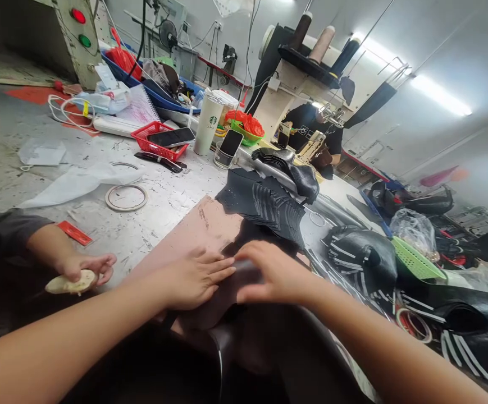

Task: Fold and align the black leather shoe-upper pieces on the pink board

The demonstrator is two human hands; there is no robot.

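Observation:
My left hand [195,279] lies flat with fingers stretched out, over the edge of a dark, smooth leather-like piece [216,311]. Across from it, my right hand [271,275] arches over the same piece, thumb spread away from the fingers; its fingertips come close to my left fingertips. The piece rests partly on a pinkish board [176,241] and drapes toward my lap, where dark material blurs together. Just beyond my hands are black layered strips [264,199] with ragged edges. What lies under my palms is hidden.
At left, another person's hand [73,264] holds a pale, flat oval object [70,282]. Behind stand a tape roll [126,197], a black-handled cutter [159,161], a red basket [142,133], a tumbler [208,123] and a sewing machine [286,84]. Black pieces with white strips [359,258] lie right.

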